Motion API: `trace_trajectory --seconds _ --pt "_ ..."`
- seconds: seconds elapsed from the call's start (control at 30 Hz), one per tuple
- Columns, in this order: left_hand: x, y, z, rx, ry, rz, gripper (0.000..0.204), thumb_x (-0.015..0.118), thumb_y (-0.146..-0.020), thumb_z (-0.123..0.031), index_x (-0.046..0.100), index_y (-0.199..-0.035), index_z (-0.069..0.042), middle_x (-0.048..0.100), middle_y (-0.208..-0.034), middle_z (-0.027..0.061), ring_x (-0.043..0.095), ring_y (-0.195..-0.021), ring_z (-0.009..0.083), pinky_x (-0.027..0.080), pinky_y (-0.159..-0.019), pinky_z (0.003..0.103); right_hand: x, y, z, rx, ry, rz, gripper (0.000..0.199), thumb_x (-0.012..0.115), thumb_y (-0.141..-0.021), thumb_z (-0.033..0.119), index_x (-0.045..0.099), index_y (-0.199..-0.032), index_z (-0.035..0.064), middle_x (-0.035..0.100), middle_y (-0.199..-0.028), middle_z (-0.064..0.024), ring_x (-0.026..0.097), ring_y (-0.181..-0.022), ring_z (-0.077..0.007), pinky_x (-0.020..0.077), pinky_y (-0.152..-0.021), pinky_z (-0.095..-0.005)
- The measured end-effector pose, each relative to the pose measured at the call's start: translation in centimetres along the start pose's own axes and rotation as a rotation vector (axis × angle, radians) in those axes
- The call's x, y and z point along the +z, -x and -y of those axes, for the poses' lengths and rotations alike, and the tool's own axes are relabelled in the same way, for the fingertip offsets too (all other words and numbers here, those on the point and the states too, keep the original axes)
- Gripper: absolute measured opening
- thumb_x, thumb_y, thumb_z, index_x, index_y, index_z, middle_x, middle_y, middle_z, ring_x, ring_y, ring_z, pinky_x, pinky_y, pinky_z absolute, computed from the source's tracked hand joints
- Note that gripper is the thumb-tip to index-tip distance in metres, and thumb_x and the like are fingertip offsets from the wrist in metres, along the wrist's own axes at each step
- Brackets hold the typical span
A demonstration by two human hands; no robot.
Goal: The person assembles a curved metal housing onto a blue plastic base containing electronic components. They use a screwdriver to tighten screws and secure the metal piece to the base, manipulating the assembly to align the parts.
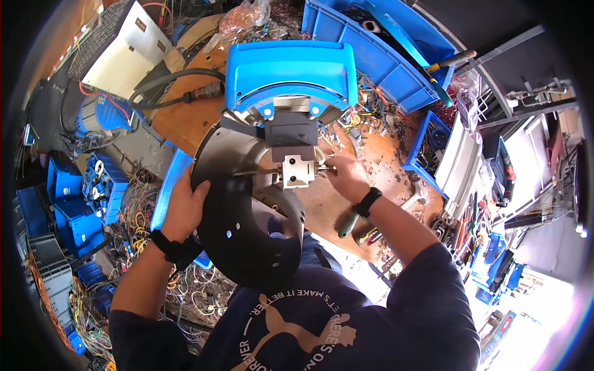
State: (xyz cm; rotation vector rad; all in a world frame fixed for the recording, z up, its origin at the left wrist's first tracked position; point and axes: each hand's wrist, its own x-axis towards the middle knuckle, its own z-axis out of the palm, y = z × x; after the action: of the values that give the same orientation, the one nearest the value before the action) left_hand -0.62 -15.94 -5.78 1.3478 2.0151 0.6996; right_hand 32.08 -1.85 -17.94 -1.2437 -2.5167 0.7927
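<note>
A machine part with a blue cover (291, 68) and a large black curved shell (226, 204) stands upright on the work table in front of me. My left hand (185, 207) grips the shell's left edge, thumb on the near face and the other fingers hidden behind. A white metal block (299, 172) with dark holes sits below a dark bracket (291, 131). From its left side runs a thin metal rod (257, 172). My right hand (348, 178) is closed at the block's right side, pinching something small and metallic that I cannot make out.
A brown wooden table (334, 207) is strewn with wire scraps and tools, among them a green-handled screwdriver (348, 225). Blue bins (371, 59) stand at the back right. Tangled wires (139, 216) and more blue bins lie to the left. A power tool (207, 91) rests behind.
</note>
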Motion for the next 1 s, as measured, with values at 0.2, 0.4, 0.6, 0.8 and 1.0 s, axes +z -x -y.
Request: trace_trajectory --seconds 0.2,0.4,0.6,0.8,1.0 --pt "-0.2 0.2 0.4 -0.07 0.093 0.027 0.047 0.053 -0.084 -0.008 0.041 -0.127 0.007 0.053 -0.12 0.0248 0.05 -0.115 0.0353 0.036 -0.099 0.038 -2.9 -0.6 -0.3 0.759 -1.314 0.31 0.033 0.053 -0.087 0.02 0.057 -0.114 0.0005 0.064 -0.094 -0.0155 0.064 -0.077 -0.0234 0.0524 -0.063 -0.0338" --pt "-0.4 0.2 -0.1 -0.051 0.092 0.016 0.046 0.053 -0.084 -0.008 0.042 -0.126 0.006 0.055 -0.118 0.0255 0.052 -0.112 0.0356 0.037 -0.097 0.038 -1.6 -1.7 1.6 0.982 -1.143 0.391 0.058 0.055 -0.083 0.04 0.043 -0.116 -0.0061 0.055 -0.075 -0.0148 0.057 -0.055 -0.0226 0.0468 -0.047 -0.031" --pt "-0.3 0.3 -0.8 -0.086 0.114 0.011 0.044 0.053 -0.085 -0.008 0.043 -0.125 0.006 0.057 -0.115 0.0244 0.054 -0.109 0.0345 0.039 -0.095 0.037 -2.0 -2.5 2.0 1.154 -1.146 0.657 0.054 0.056 -0.08 0.047 0.046 -0.102 -0.0011 0.051 -0.072 -0.0107 0.047 -0.051 -0.0158 0.0367 -0.041 -0.0255" --pt "0.1 0.0 1.1 -0.05 0.121 0.008 0.046 0.053 -0.085 -0.009 0.042 -0.126 0.006 0.055 -0.118 0.025 0.052 -0.113 0.0353 0.037 -0.097 0.038 0.7 -1.5 0.9 1.072 -1.549 0.518 0.034 0.049 -0.087 0.044 0.044 -0.083 0.0101 0.044 -0.069 -0.0024 0.037 -0.052 -0.0119 0.0277 -0.04 -0.0238" --pt "0.0 -0.1 0.8 -0.036 0.034 -0.007 0.042 0.052 -0.085 -0.009 0.045 -0.124 0.005 0.057 -0.116 0.0192 0.053 -0.109 0.0275 0.038 -0.095 0.034 0.8 -1.3 1.1 1.012 -1.594 0.438 0.024 0.048 -0.091 0.034 0.046 -0.086 0.0099 0.047 -0.068 -0.0046 0.039 -0.05 -0.0135 0.0287 -0.04 -0.0261"
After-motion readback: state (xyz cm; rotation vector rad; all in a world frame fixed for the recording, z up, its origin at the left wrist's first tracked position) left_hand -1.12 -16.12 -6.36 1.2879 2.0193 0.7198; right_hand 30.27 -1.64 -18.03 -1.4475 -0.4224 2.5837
